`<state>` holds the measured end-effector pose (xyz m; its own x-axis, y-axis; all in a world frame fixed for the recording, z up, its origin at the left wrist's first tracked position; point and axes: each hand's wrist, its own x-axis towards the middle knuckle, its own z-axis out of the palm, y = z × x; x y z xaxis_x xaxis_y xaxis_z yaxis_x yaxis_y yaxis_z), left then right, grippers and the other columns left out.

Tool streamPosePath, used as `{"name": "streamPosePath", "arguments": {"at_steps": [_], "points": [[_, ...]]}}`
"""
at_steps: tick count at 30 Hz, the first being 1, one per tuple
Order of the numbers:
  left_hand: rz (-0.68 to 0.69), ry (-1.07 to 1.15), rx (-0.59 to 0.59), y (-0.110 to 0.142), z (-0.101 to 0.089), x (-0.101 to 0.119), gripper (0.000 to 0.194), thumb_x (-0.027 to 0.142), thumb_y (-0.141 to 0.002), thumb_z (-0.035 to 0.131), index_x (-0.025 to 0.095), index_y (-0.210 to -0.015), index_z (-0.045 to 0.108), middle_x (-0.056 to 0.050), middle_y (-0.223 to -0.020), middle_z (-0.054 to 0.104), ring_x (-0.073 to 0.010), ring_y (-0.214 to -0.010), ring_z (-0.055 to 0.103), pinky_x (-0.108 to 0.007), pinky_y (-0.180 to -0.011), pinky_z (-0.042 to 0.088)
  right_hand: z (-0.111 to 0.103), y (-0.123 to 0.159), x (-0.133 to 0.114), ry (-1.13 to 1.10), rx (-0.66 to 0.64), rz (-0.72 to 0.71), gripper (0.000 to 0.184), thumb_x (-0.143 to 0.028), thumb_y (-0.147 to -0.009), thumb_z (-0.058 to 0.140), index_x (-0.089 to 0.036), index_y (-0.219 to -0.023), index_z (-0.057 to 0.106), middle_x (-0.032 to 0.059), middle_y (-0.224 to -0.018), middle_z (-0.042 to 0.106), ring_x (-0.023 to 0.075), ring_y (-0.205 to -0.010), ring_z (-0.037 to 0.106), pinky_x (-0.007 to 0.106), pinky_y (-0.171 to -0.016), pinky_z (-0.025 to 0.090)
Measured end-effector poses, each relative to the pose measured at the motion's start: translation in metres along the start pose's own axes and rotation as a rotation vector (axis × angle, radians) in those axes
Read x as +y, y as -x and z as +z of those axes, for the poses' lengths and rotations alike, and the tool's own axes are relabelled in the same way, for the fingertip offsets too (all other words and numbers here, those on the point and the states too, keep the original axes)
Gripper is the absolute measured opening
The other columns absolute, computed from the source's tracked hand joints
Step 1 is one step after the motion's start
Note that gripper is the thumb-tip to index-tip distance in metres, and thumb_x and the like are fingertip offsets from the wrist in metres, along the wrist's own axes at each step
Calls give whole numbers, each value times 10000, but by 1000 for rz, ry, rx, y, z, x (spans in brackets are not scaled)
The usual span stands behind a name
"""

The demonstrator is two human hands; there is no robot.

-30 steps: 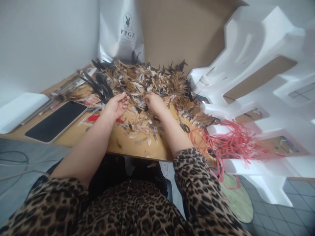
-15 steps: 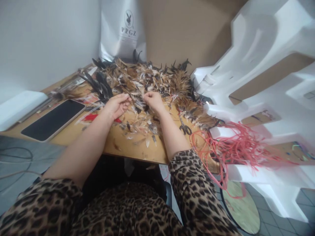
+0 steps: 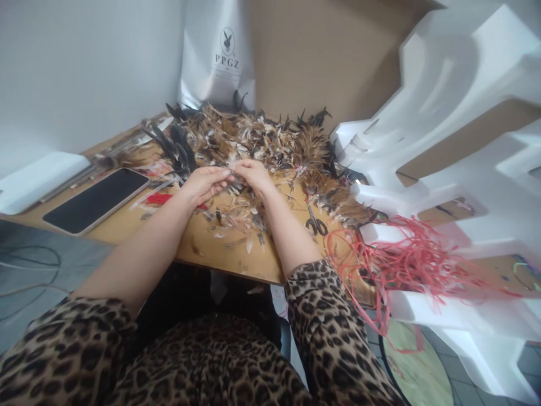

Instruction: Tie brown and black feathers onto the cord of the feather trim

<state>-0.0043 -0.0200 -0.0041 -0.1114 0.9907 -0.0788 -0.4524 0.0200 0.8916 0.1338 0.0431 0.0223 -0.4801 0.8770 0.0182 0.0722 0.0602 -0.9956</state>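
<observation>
My left hand and my right hand meet over the near side of a heap of brown, white and black feathers. The thumb and fingers of each hand are pinched, and the fingertips touch or nearly touch. A pale wispy feather shows just above the right fingertips and seems to be in their pinch. What the left fingertips hold is too small to make out. Loose feather bits lie on the wooden table below my hands. Long black feathers lie beyond my left wrist.
Black-handled scissors lie right of my right forearm, near a tangle of red strips over white foam pieces. At left are a dark-screened phone and a white box. A silvery bag stands behind the heap.
My right hand has moved left to meet my left hand; a gap was between them before. The whole view has shifted slightly.
</observation>
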Motion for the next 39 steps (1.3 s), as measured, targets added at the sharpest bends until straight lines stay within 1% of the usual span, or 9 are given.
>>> {"name": "streamPosePath", "arguments": {"at_steps": [4, 10, 15, 20, 23, 27, 32, 36, 39], "points": [[-31, 0, -10, -2, -3, -1, 156, 129, -601, 777, 66, -707, 680, -99, -666, 685, -38, -436, 511, -117, -383, 370, 3, 2, 0, 4, -22, -17, 154, -254, -700, 654, -121, -777, 654, -70, -514, 517, 31, -475, 403, 153, -487, 322], [-42, 43, -9, -1, -3, 1, 116, 90, -613, 751, 72, -693, 668, -86, -640, 669, -46, -439, 514, -116, -368, 350, -2, -2, 4, 52, -34, -17, 190, -300, -716, 638, -130, -798, 658, -79, -463, 453, 37, -423, 323, 171, -437, 270], [-13, 72, 84, 0, -1, 5, 111, 55, -610, 730, 70, -675, 640, -79, -628, 662, -48, -433, 519, -113, -363, 344, -17, -9, 13, 500, 53, -143, 186, -290, -702, 613, -117, -727, 677, -20, -601, 594, 69, -556, 474, 192, -579, 391], [-4, 82, 107, -2, -2, 5, 92, 42, -628, 707, 74, -665, 629, -75, -625, 662, -45, -426, 517, -110, -368, 353, -18, -4, 12, 1025, -26, -102, 163, -256, -710, 571, -166, -752, 700, 53, -760, 691, 158, -744, 608, 259, -726, 450], [-5, 77, 112, -3, -3, 4, 87, 34, -629, 699, 68, -677, 635, -75, -625, 662, -46, -426, 521, -113, -371, 360, -10, 3, 8, 1212, -34, -62, 196, -220, -714, 560, -178, -837, 707, 117, -906, 707, 228, -876, 639, 321, -785, 469], [-3, 87, 92, -5, -5, 2, 61, 26, -644, 678, 57, -682, 642, -77, -623, 662, -43, -429, 526, -109, -380, 373, -6, 6, 6, 1305, -9, -9, 232, -182, -729, 535, -151, -888, 702, 177, -975, 694, 272, -924, 646, 356, -791, 479], [-22, 110, 104, -6, -6, 3, 64, 25, -660, 678, 62, -691, 636, -72, -616, 657, -46, -423, 531, -108, -372, 375, -16, -3, 13, 1093, 74, -101, 161, -212, -736, 537, -142, -719, 681, 106, -757, 691, 196, -777, 638, 283, -741, 464], [-21, 110, 89, -5, -5, 3, 36, 18, -694, 643, 53, -698, 643, -73, -619, 663, -53, -427, 551, -117, -386, 404, -19, -9, 16, 469, 124, -1, 95, -203, -729, 569, -138, -680, 618, -23, -516, 553, 71, -462, 470, 183, -482, 374], [-30, 93, 82, -4, -3, 3, 29, 24, -703, 646, 52, -711, 645, -76, -629, 669, -60, -436, 565, -121, -393, 413, -14, -9, 13, -2, 143, 93, 81, -219, -730, 618, -148, -723, 580, -75, -479, 484, 31, -382, 361, 154, -371, 234]]}}
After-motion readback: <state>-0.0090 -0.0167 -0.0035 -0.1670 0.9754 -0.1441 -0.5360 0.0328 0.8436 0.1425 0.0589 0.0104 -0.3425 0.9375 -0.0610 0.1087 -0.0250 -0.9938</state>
